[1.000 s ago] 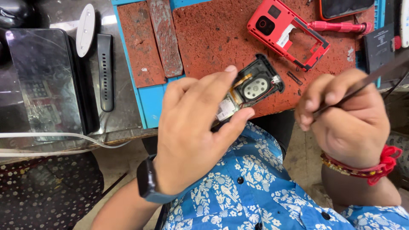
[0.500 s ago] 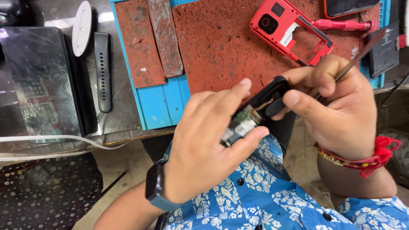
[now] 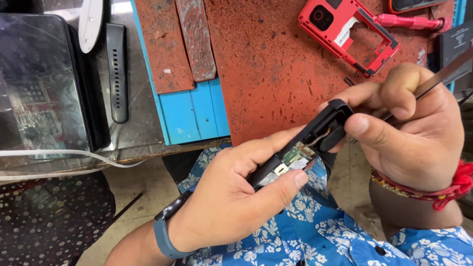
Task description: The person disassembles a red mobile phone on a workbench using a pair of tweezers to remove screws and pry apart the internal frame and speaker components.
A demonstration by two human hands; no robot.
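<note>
Head view: left hand point(image 3: 231, 202) and right hand point(image 3: 414, 133) are both clamped on the same small black phone body point(image 3: 305, 148), held in the air just below the bench edge, over the blue floral shirt point(image 3: 315, 231). Left hand grips the lower end, thumb along the underside, index finger along the top. Right hand pinches the upper end, thumb pressed on the black frame, and also holds thin metal tweezers point(image 3: 443, 76) between index and middle fingers, tips pointing toward the phone. Circuit board with a green patch shows in the open middle of the phone body, between the two hands. Hands close together, nearly touching across it.

Bench behind: worn red-brown mat point(image 3: 276, 64), red phone frame point(image 3: 352, 34) lying on it up right, well apart from the hands, red screwdriver point(image 3: 409, 22) just beside it. Blue mat point(image 3: 194, 116) at left edge. Dark cracked tablet point(image 3: 42, 79) and black watch strap point(image 3: 117, 74) far left. White cable point(image 3: 59, 153) runs along the bench edge.
</note>
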